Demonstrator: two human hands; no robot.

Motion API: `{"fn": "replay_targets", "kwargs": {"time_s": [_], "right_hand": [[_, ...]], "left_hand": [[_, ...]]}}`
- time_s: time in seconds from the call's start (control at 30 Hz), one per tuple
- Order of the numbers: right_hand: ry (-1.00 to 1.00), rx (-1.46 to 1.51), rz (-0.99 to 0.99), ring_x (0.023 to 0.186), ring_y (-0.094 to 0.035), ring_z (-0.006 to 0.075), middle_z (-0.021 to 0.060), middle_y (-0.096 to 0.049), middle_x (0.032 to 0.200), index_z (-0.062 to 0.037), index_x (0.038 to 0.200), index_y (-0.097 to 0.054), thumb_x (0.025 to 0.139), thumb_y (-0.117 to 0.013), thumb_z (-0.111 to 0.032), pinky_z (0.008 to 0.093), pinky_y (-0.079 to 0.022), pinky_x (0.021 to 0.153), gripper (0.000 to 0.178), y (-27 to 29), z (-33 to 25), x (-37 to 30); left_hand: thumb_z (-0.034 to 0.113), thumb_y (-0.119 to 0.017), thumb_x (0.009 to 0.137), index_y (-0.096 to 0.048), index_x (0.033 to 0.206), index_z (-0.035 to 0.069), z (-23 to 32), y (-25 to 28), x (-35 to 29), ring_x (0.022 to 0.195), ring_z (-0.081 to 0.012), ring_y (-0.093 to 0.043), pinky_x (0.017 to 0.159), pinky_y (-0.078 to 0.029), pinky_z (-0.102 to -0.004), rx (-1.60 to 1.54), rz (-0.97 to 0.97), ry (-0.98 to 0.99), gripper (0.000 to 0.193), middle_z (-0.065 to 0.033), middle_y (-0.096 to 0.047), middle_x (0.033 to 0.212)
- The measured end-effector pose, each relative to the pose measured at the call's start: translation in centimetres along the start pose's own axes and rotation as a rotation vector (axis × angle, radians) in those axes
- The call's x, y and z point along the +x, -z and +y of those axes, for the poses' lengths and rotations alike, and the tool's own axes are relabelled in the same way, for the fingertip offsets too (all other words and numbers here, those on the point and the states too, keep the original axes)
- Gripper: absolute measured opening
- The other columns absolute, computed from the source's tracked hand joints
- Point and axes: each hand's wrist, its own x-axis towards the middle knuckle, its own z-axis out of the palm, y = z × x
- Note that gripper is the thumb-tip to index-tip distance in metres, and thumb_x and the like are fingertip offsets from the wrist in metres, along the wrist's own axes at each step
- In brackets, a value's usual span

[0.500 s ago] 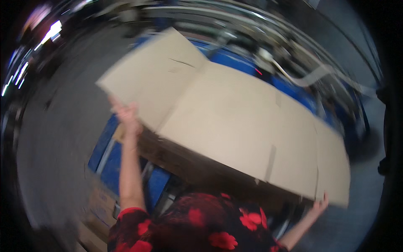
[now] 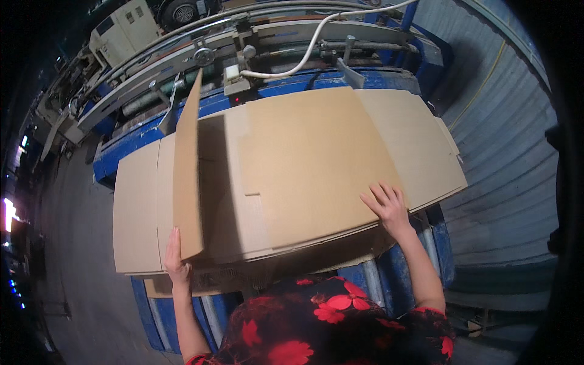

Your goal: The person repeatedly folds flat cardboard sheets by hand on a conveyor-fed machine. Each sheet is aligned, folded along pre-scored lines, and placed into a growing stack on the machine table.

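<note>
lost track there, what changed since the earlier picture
The cardboard sheet, earlier held spread open, now has its left panel raised upright at the left hand. The right hand has moved from the lower right edge onto the sheet's top. The red light still glows; both hands stay on cardboard.

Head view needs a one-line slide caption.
Left hand at a raised brown cardboard flap, right hand on a flat brown cardboard panel, beside a blue metal machine.

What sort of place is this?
Probably a carton-making workshop: stacked cardboard sheets lie in front of a long blue-framed machine with horizontal rollers, with a beige machine beyond.
</note>
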Motion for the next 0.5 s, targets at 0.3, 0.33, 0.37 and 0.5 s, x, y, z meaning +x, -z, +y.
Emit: {"fn": "replay_targets", "kwargs": {"time_s": [0.3,0.33,0.37,0.5], "right_hand": [[-0.04,0.107,0.063,0.12,-0.047,0.0303,0.0108,-0.054,0.126,-0.0208,0.124,-0.059,0.076,-0.048,0.004,0.0434,-0.036,0.098,0.055,-4.5,4.8,8.6],[-0.041,0.106,0.07,0.121,-0.047,0.03,0.0105,-0.055,0.127,-0.0212,0.124,-0.06,0.076,-0.048,0.004,0.0433,-0.036,0.099,0.055,-4.9,5.0,9.3],[-0.05,0.107,0.064,0.121,-0.047,0.0297,0.0101,-0.055,0.127,-0.0216,0.124,-0.06,0.076,-0.048,0.005,0.0433,-0.035,0.099,0.056,-5.2,5.3,10.1],[-0.089,0.165,0.032,0.122,-0.047,0.0295,0.0088,-0.055,0.127,-0.0229,0.124,-0.061,0.076,-0.048,0.006,0.0426,-0.034,0.101,0.057,-6.9,6.6,13.9]], "left_hand": [[-0.02,-0.044,0.065,-0.053,0.129,0.005,-1.7,-4.9,8.0,0.125,-0.0373,-0.045,0.104,-0.038,-0.0447,0.171,-0.1,-0.099,0.07,-0.0188,-0.052,0.132],[-0.02,-0.045,0.066,-0.053,0.129,0.006,-2.3,-5.3,8.7,0.125,-0.0373,-0.046,0.104,-0.039,-0.0444,0.142,-0.096,-0.083,0.069,-0.0186,-0.052,0.131],[-0.019,-0.045,0.066,-0.054,0.128,0.007,-2.8,-5.7,9.7,0.124,-0.0372,-0.047,0.103,-0.039,-0.0441,0.114,-0.092,-0.065,0.068,-0.0184,-0.053,0.131],[-0.017,-0.046,0.07,-0.059,0.125,0.01,-5.3,-8.0,13.8,0.121,-0.0367,-0.05,0.102,-0.04,-0.0425,0.126,-0.064,-0.07,0.063,-0.017,-0.057,0.127]]}}
